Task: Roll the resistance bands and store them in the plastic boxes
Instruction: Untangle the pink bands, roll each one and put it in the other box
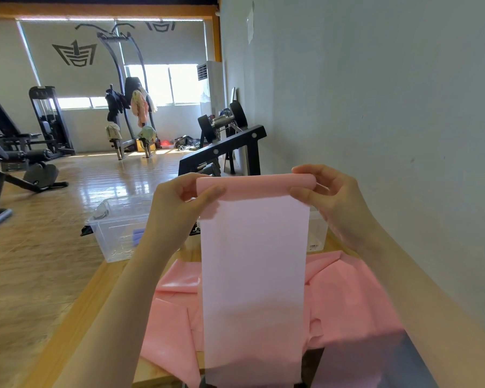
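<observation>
- While the left hand (185,203) pinches one top corner of the pink band (254,275) between thumb and fingers, the right hand (328,197) pinches the other, and the top edge is curled over into a first small turn.
- Below the hands the band hangs as a flat strip, its tail running down out of view at the bottom of the frame.
- Under it, more pink band material (347,298) lies crumpled on the tabletop (95,298).
- Beyond the hands, a clear plastic box (115,219) sits at the tabletop's far end with something blue inside; a second box (317,233) shows just past the band's right edge.
- Risk, as I judge it: uneven turning by the two hands would cone the roll, and the thin sheet could slip from either pinch and unroll.
- The hanging tail might also snag on the crumpled pile.
</observation>
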